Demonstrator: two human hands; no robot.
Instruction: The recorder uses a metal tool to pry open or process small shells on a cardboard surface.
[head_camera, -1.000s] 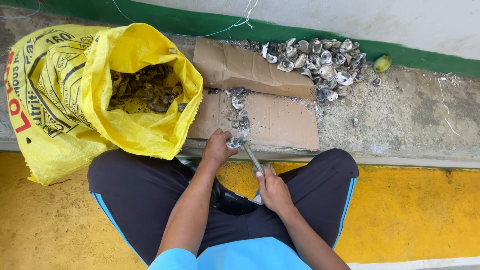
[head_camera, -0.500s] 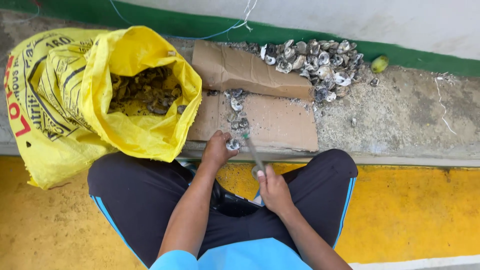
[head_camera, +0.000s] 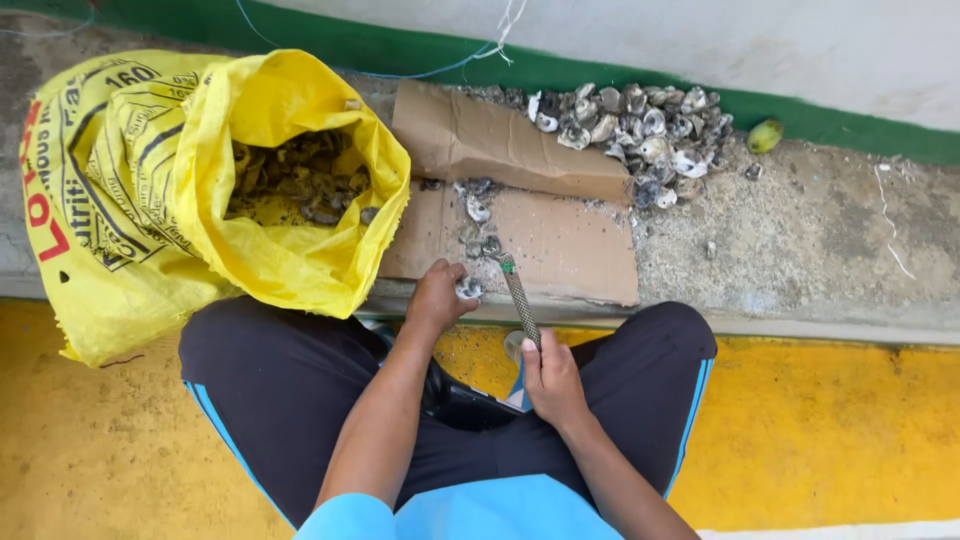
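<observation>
My left hand (head_camera: 438, 296) grips a small grey oyster (head_camera: 468, 289) and presses it down at the near edge of a brown cardboard sheet (head_camera: 570, 240). My right hand (head_camera: 551, 376) is closed around the handle of a long metal tool (head_camera: 518, 293) with a rough grey shaft. The tool slants up and left, its tip raised just above and to the right of the oyster. A few loose shells (head_camera: 476, 205) lie on the cardboard beyond my left hand.
An open yellow sack (head_camera: 250, 240) holding several oysters stands at the left. A heap of empty shells (head_camera: 640, 135) lies behind the cardboard by the green-painted wall base. A small green fruit (head_camera: 765, 135) rests at the right. My legs straddle a yellow-painted kerb (head_camera: 830, 420).
The tool has swung upward, so its tip now points away from the oyster. My left hand stays on the shell at the cardboard edge.
</observation>
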